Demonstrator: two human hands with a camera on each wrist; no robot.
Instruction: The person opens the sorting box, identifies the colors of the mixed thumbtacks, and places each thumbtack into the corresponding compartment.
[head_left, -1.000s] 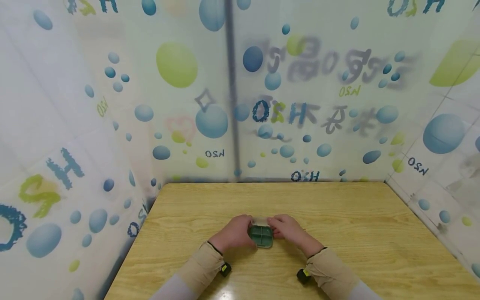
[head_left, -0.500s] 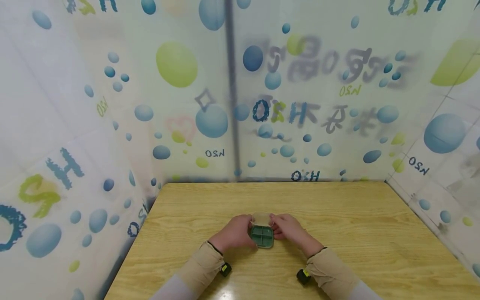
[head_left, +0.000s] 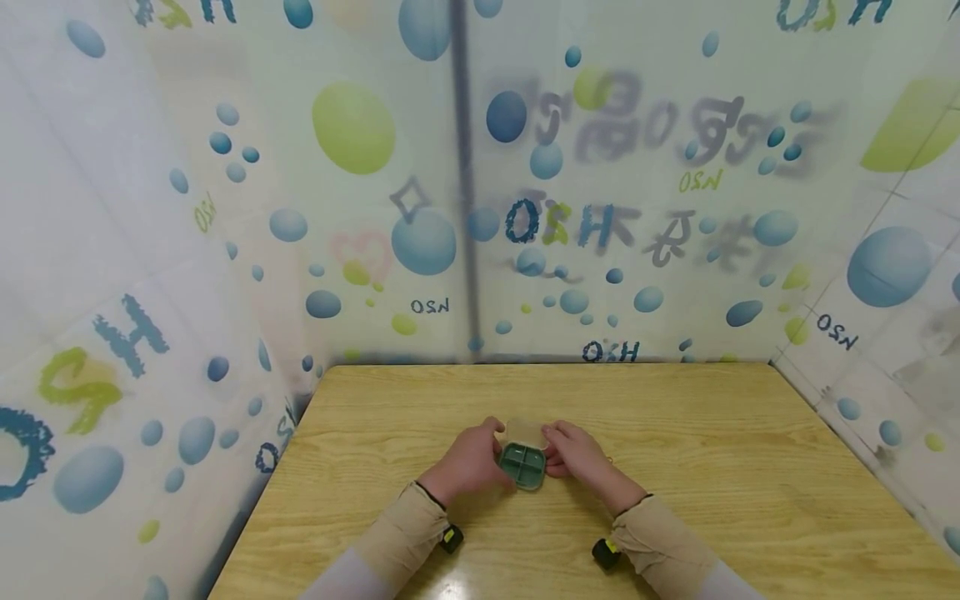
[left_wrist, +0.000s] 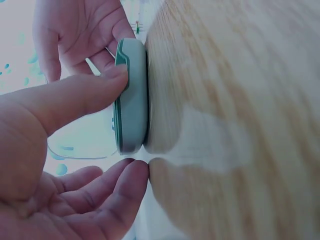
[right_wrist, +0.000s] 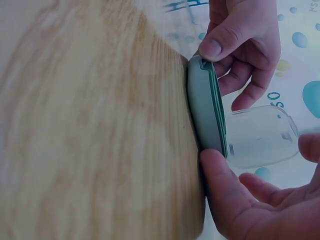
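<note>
A small green pill box (head_left: pixel 522 466) with several compartments stands on the table between both hands, its clear lid (head_left: pixel 527 433) raised on the far side. My left hand (head_left: pixel 467 460) holds the box from the left. In the left wrist view its thumb (left_wrist: pixel 90 95) presses the notched edge of the box's pale green base (left_wrist: pixel 134 95), while its other fingers lie behind the near end. My right hand (head_left: pixel 576 456) is at the right side. One of its fingertips (right_wrist: pixel 214 159) touches the base, and its thumb (right_wrist: pixel 310 146) meets the lid's edge. The compartments show no contents.
The wooden table (head_left: pixel 712 467) extends around the hands. Its far edge meets a patterned curtain-like wall (head_left: pixel 600 167), with more patterned sheeting at left and right. Dark wrist devices (head_left: pixel 451 538) are strapped under both wrists.
The lid has swung farther back, showing more of the compartments. The box has shifted slightly away and turned a little. My left fingers have lifted at the far side; my right hand stays near the lid.
</note>
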